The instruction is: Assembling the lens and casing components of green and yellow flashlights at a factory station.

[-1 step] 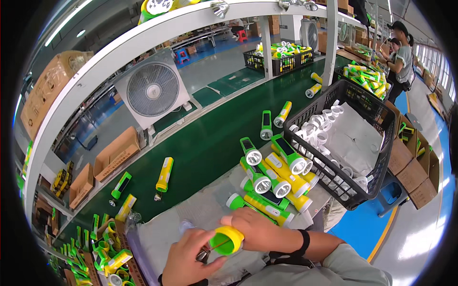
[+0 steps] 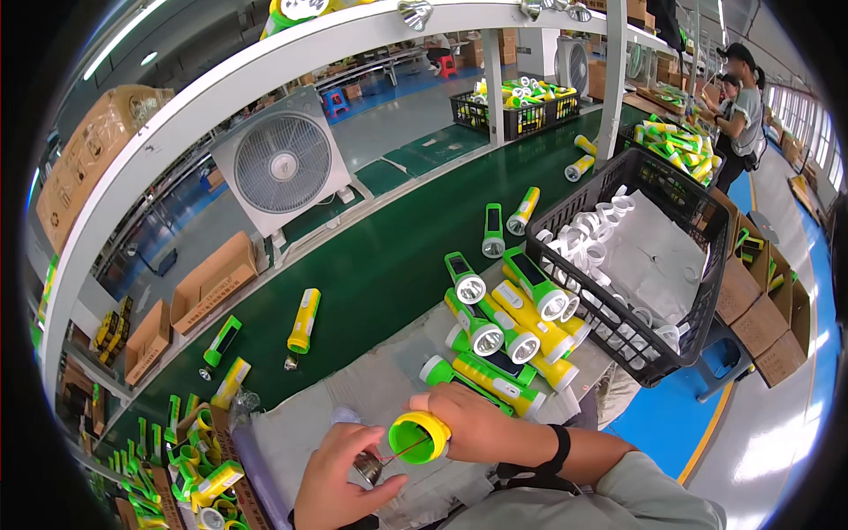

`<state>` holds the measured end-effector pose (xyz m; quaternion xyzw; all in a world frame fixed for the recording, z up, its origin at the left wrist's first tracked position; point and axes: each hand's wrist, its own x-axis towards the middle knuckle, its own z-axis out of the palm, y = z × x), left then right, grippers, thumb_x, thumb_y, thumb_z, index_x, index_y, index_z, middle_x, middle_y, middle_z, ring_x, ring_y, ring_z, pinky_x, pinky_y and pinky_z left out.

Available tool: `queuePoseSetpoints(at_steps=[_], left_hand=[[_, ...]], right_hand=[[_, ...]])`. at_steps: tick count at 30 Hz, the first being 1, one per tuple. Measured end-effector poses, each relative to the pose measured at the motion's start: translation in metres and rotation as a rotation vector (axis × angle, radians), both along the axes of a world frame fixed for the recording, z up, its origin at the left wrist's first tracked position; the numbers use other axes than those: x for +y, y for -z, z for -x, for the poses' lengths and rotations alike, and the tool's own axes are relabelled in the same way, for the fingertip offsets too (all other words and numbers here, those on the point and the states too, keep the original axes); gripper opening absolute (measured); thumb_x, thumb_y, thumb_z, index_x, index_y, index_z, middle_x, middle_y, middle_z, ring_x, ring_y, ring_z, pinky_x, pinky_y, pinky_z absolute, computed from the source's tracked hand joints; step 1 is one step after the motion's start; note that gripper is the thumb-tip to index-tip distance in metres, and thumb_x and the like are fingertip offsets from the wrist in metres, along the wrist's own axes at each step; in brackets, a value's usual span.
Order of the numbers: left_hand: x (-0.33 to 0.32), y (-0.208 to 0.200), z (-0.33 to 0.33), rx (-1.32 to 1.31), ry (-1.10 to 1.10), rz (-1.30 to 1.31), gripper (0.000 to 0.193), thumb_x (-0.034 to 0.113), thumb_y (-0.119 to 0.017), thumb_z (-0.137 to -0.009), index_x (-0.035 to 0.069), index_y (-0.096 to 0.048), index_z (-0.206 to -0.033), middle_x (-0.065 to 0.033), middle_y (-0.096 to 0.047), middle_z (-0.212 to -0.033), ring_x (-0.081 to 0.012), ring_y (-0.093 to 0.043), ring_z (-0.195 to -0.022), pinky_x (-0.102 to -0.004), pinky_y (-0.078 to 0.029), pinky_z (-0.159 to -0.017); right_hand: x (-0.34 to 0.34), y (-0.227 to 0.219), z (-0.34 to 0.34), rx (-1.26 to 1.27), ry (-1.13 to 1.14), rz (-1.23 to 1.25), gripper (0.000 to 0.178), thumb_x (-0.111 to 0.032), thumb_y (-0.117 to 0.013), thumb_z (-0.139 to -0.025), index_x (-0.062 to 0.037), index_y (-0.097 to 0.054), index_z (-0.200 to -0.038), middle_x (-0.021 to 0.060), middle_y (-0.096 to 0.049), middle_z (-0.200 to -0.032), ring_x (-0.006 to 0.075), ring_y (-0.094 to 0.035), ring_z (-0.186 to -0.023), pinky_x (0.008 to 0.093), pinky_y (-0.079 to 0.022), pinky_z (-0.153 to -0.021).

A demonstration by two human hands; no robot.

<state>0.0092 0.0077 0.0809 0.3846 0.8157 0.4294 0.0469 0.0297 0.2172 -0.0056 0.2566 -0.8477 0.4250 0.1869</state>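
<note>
My right hand (image 2: 468, 422) is wrapped around a yellow flashlight body (image 2: 419, 436), its open green-lined mouth tilted toward my left hand (image 2: 336, 477). Between the thumb and fingers of that left hand is a small shiny reflector (image 2: 367, 467). A thin reddish wire (image 2: 405, 449) runs from the reflector into the flashlight's mouth; the two parts are apart. Just beyond my right hand lies a pile of finished-looking green and yellow flashlights (image 2: 503, 340), lenses toward me. The far end of the held body is hidden by my right hand.
At the right stands a black crate (image 2: 649, 375) with white plastic rings (image 2: 587, 231). Loose flashlights lie on the green conveyor belt (image 2: 389, 256). Boxes of flashlight bodies (image 2: 199, 459) sit at lower left. A white frame and a fan (image 2: 281, 168) rise behind; people stand far right.
My left hand has drawn slightly left with the reflector, away from the flashlight body. More of the reflector and wire shows, and the body's mouth has turned a little more into view.
</note>
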Motion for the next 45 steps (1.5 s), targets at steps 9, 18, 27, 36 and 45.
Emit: queuePoseSetpoints(at_steps=[9,18,27,36,45], left_hand=[[0.010,0.059,0.025,0.438,0.156,-0.024,0.029,0.019,-0.070,-0.075,0.006,-0.059,-0.099,-0.0081,-0.057,-0.097,-0.0281,-0.060,-0.085,-0.0360,-0.051,-0.071],[0.016,0.073,0.021,0.700,0.054,0.044,0.030,0.023,-0.072,-0.067,0.010,-0.063,-0.093,-0.0066,-0.060,-0.096,-0.0271,-0.061,-0.089,-0.0443,-0.050,-0.076],[0.016,0.092,0.022,0.590,0.108,-0.216,0.030,0.013,-0.067,-0.065,0.007,-0.064,-0.094,-0.0096,-0.060,-0.089,-0.0264,-0.062,-0.083,-0.0316,-0.053,-0.063],[0.011,0.103,0.028,0.477,0.152,-0.354,0.032,0.007,-0.059,-0.064,0.002,-0.063,-0.095,-0.0111,-0.061,-0.088,-0.0276,-0.062,-0.075,-0.0341,-0.054,-0.063],[0.016,0.101,0.027,0.487,0.198,-0.369,0.026,0.007,-0.059,-0.066,0.003,-0.063,-0.091,-0.0100,-0.061,-0.085,-0.0259,-0.062,-0.070,-0.0328,-0.052,-0.059]], right_hand=[[-0.045,0.061,0.004,-0.418,-0.198,0.105,0.059,0.013,-0.056,-0.063,-0.0018,-0.048,-0.119,0.0177,-0.050,-0.120,0.0385,-0.049,-0.111,0.0425,-0.042,-0.092],[0.053,-0.072,0.122,-0.389,0.609,-0.581,0.054,-0.012,-0.057,-0.075,-0.0116,-0.046,-0.128,0.0161,-0.064,-0.103,0.0324,-0.063,-0.094,0.0418,-0.050,-0.075],[0.119,0.018,0.231,-0.915,0.701,-1.017,0.069,-0.016,-0.053,-0.078,0.0085,-0.026,-0.136,0.0234,-0.061,-0.112,0.0411,-0.061,-0.100,0.0490,-0.051,-0.079],[0.069,-0.073,0.134,-0.534,0.686,-0.682,0.062,-0.007,-0.055,-0.076,-0.0033,-0.034,-0.134,0.0273,-0.060,-0.104,0.0417,-0.060,-0.097,0.0453,-0.048,-0.083],[-0.002,-0.002,0.025,-0.097,0.568,-0.911,0.056,-0.010,-0.060,-0.070,-0.0040,-0.046,-0.124,0.0129,-0.054,-0.091,0.0285,-0.055,-0.084,0.0386,-0.045,-0.071]])
